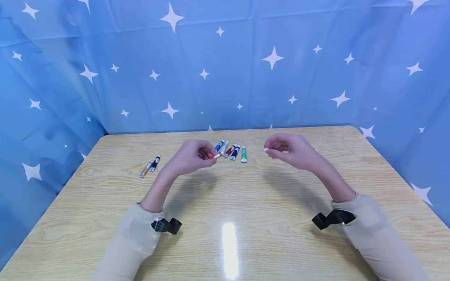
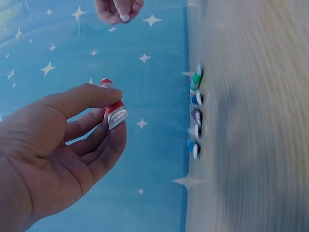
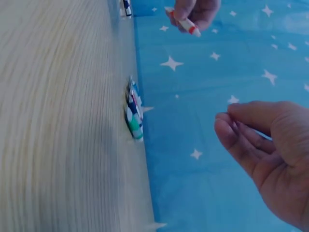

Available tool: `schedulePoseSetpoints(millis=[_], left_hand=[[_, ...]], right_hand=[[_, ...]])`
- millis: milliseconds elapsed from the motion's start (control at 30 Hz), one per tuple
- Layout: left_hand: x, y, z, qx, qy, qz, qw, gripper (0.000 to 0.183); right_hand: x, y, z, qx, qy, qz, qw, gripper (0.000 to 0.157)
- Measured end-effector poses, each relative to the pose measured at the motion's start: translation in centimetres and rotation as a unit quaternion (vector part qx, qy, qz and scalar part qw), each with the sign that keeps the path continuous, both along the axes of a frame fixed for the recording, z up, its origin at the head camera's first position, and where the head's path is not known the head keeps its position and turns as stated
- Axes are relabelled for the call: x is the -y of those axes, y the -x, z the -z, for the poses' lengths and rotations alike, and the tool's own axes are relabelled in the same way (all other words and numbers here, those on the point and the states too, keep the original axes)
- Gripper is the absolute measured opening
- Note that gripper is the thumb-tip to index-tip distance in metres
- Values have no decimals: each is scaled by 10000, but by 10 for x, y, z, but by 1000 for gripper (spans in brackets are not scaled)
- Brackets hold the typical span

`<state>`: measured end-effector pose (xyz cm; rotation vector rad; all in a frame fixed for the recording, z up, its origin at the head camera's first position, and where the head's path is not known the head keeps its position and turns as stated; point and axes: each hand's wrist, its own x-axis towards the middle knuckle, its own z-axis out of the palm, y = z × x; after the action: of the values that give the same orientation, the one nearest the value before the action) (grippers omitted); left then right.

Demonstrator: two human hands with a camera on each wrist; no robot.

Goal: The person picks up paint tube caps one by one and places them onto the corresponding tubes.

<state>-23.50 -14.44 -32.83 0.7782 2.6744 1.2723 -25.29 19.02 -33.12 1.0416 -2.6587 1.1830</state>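
- The red tube (image 1: 218,155) is being pinched above the desk (image 1: 211,203) by the left hand (image 1: 194,157), with the thumb being pressed on one side and the index finger being placed against the other; the remaining fingers are being curled loosely beneath.
- The tube's narrow end is being pointed right, towards the other hand, while the flat crimped end is being turned back towards the left wrist.
- A small white piece (image 1: 266,149), probably a cap, is being pinched between thumb and fingertips of the right hand (image 1: 293,151); in the right wrist view it is being hidden by the fingers.
- A gap is being left between the hands, and the piece and the tube are being held well apart. Whether the tube's end is being covered cannot be told.
- A light grip is probably being called for on the soft tube, since paint could be getting squeezed out; the white piece is needing a firmer pinch, being easily dropped.
- On the far part of the desk, a blue tube (image 1: 219,145) and a green tube (image 1: 244,154) are being seen among others in a group; a yellow tube (image 1: 144,171) and a dark tube (image 1: 154,164) are being left farther left.
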Motion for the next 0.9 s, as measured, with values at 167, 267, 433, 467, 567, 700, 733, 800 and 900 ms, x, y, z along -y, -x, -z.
schedulePoseSetpoints(millis=[167,267,433,467,567,700,733,800,900], left_hand=[[-13,3,-2,-22,-73,148,9999,8],[-21,4,-3,-29,-130,252,9996,7],[-34,6,-6,24,-230,403,9989,9],[-37,6,-6,41,-254,420,9988,9],[-43,6,-8,48,-332,487,9983,9],[-50,6,-9,6,-410,604,9973,8],[-51,6,-9,1,-425,631,9971,8],[-52,6,-9,2,-446,673,9967,8],[-53,6,-8,-18,-441,705,9965,7]], right_hand=[[11,-1,-2,-34,167,-153,9997,9],[17,-1,-4,-55,261,-208,9994,9],[29,-1,-6,5,450,-328,9985,9],[30,-1,-6,22,493,-355,9982,9],[35,-1,-6,34,597,-420,9973,8],[38,-2,-6,19,727,-472,9962,8],[38,-3,-5,24,766,-489,9959,9],[39,-3,-5,38,831,-532,9951,9],[39,-4,-5,53,892,-580,9943,9]])
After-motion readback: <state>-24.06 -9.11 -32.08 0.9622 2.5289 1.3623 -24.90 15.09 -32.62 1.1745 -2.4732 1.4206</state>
